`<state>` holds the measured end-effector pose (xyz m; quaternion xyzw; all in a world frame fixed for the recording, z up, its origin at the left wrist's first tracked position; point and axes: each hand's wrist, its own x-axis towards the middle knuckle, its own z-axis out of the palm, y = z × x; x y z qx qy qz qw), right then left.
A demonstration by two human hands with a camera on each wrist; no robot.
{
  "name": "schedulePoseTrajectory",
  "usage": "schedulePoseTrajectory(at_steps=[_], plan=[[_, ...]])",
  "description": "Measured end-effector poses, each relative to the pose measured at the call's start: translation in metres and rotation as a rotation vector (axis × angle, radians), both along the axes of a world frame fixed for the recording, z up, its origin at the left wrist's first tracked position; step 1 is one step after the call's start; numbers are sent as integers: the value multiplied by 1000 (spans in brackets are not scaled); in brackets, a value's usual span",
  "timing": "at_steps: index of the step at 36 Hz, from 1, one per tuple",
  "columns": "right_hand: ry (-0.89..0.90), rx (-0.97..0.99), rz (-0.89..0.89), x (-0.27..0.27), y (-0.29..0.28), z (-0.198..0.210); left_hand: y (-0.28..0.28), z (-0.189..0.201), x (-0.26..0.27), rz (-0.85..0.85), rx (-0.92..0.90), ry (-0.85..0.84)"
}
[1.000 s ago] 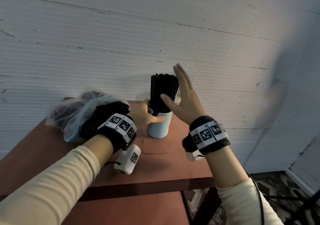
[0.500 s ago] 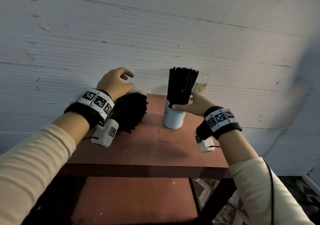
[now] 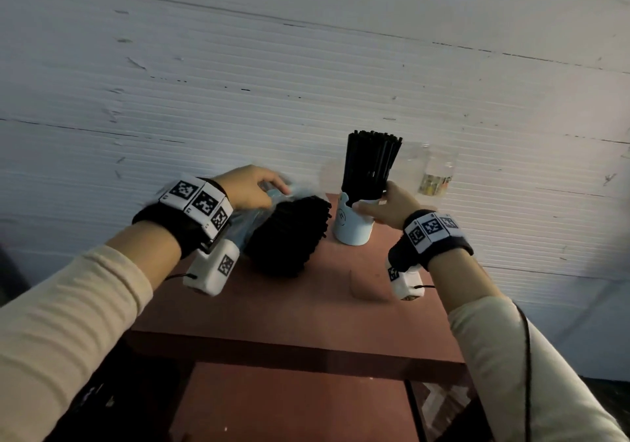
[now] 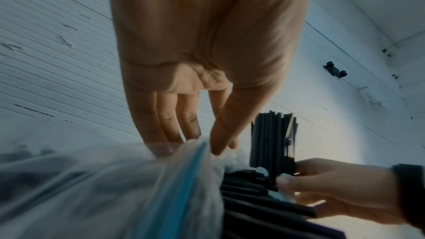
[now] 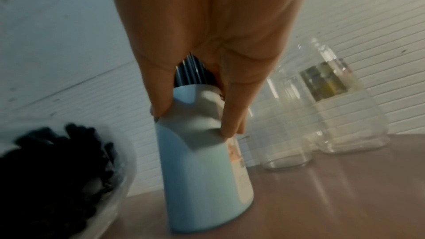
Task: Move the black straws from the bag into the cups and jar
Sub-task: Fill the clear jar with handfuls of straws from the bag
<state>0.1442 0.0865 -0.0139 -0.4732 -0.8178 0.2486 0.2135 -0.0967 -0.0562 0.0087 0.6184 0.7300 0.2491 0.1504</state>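
A pale blue-white cup stands on the red-brown table, packed with upright black straws. My right hand grips the cup near its rim, thumb on one side and fingers on the other. To the left lies a clear plastic bag with a blue strip, holding a thick bundle of black straws whose ends point out of its mouth. My left hand pinches the top of the bag.
A clear jar with a label and a clear glass cup stand behind the cup, against the white ribbed wall. A lower red-brown shelf shows under the table's front edge. The table drops off at the right.
My right hand came down from beside the straws to grip the cup. My left hand let go of the cup, swung left and took hold of the bag. The view shifted.
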Motion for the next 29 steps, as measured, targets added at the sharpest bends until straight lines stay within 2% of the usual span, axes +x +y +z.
schedulePoseTrajectory(at_steps=[3, 10, 16, 26, 29], plan=[[-3, 27, -49, -17, 16, -2, 8, -2, -3, 15, 5, 18], [102, 42, -155, -58, 56, -13, 29, -1, -14, 32, 117, -113], [151, 38, -201, -81, 80, -18, 44, -3, -17, 37, 154, -106], [152, -23, -171, -79, 82, -17, 52, 3, -9, 49, 158, -147], [81, -1, -150, -67, 75, -14, 51, 5, -6, 57, 149, -147]])
